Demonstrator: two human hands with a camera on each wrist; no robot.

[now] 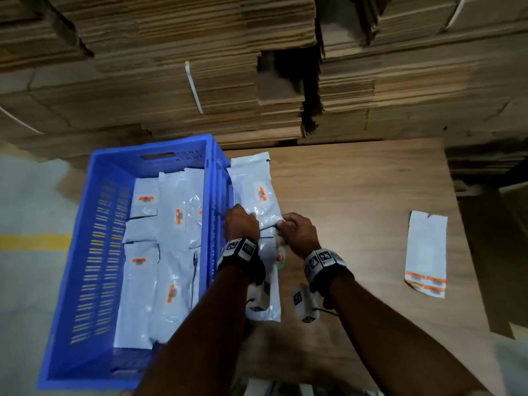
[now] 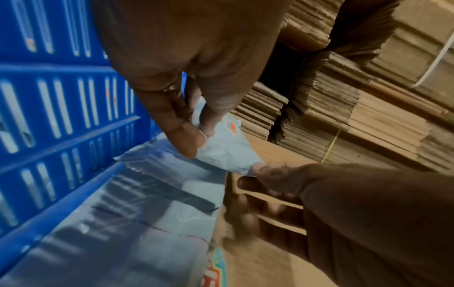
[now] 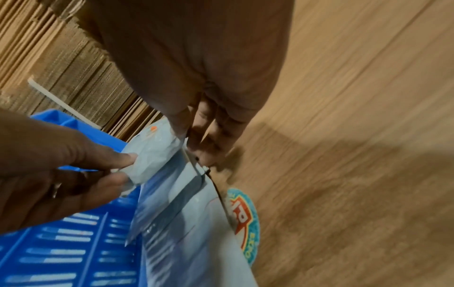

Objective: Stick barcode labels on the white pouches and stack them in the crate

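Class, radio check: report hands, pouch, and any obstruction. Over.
Left hand and right hand both pinching the labelled white pouch on the table. Blue crate alongside, part filled. Label sheet lies clear; nothing blocking.

No text can be read in full. A round sticker with a teal rim lies on the table, half hidden under a white pouch; large red-and-white letters on it are cut off. Orange-banded barcode labels on the pouches are too blurred to read.
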